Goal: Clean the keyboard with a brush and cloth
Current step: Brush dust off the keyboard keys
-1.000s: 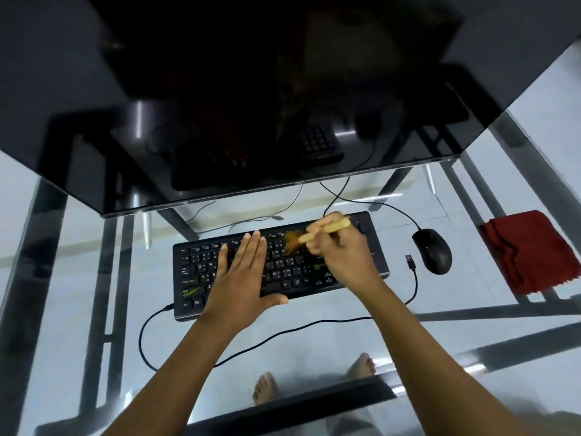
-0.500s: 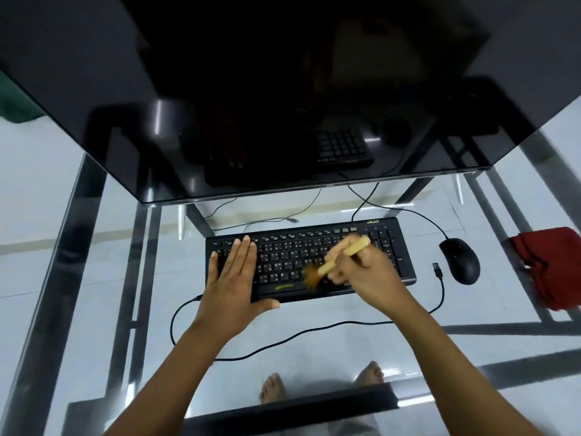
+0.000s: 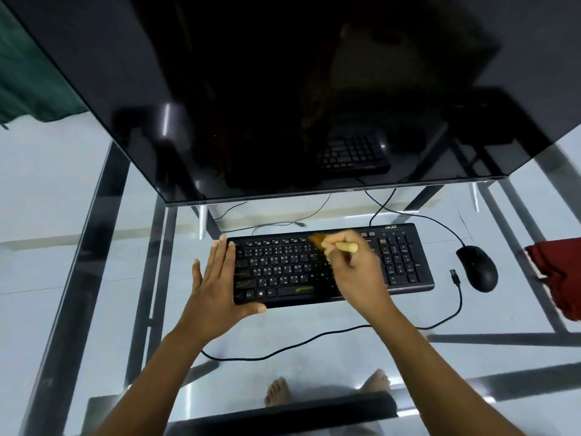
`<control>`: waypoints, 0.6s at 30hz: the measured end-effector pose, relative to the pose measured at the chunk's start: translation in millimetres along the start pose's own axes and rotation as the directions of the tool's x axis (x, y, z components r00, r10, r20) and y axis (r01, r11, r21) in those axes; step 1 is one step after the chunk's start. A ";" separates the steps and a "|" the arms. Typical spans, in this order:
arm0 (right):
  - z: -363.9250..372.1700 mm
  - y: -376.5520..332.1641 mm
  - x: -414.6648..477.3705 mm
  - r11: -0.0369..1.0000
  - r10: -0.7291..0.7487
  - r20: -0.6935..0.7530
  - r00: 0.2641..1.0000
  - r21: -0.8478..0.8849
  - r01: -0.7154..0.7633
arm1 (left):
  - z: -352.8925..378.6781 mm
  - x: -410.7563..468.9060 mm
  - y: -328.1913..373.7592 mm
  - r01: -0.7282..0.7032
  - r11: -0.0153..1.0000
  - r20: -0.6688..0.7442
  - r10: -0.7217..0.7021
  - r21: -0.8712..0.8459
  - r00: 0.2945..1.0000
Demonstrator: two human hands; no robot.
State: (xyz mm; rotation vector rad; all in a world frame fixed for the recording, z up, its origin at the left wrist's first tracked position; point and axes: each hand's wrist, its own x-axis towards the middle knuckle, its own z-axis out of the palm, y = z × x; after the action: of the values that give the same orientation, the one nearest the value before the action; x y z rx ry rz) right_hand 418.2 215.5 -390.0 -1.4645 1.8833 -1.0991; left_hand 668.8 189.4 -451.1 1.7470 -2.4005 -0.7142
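Keyboard point(image 3: 330, 265) light, rigid, slides on glass: left hand point(image 3: 217, 287) flat, bracing 9 o'clock edge. Right hand point(image 3: 355, 265) pinching brush point(image 3: 327, 242), soft bristles at 12 o'clock row.

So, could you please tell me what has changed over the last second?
The right hand swept the wooden-handled brush from the black keyboard's top rows down to its front edge and back up. The left hand slid from the keys to the keyboard's left end. The black mouse and red cloth lie untouched.
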 end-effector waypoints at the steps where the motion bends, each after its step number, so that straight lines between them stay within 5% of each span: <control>1: 8.8 -0.9 -3.5 0.999 -0.023 0.089 0.996 -0.041 0.027 | 1.0 -0.1 -3.2 0.002 1.000 0.003 -0.002 -0.027 1.000; 4: 25.5 -12.8 -20.3 0.998 -0.056 0.365 0.929 -0.018 0.067 | 4.9 -0.3 -8.5 0.001 0.995 0.011 0.000 -0.100 1.000; 8: 33.3 -19.6 -27.7 0.986 -0.164 0.205 0.965 0.005 0.167 | 6.0 -2.8 -13.3 -0.024 0.990 0.002 0.024 -0.141 1.000; 12: 37.0 -22.4 -39.7 0.982 -0.145 0.444 0.884 -0.045 0.184 | 7.1 -3.0 -17.6 -0.060 0.989 -0.008 0.060 -0.134 0.998; 16: 43.1 -26.5 -41.0 0.984 -0.160 0.218 0.963 -0.043 0.173 | 6.8 -4.2 -19.3 -0.079 0.984 0.000 0.080 -0.159 0.997; 18: 48.0 -29.3 -45.4 0.990 -0.095 0.320 0.943 -0.065 0.122 | 6.9 -5.4 -21.8 -0.095 0.982 -0.005 0.095 -0.165 0.995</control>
State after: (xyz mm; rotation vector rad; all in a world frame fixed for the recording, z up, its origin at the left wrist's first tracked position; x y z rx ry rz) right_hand 485.1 242.4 -395.4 -1.6970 1.6563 -0.7826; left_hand 687.5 191.4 -465.3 1.5584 -2.3331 -0.8751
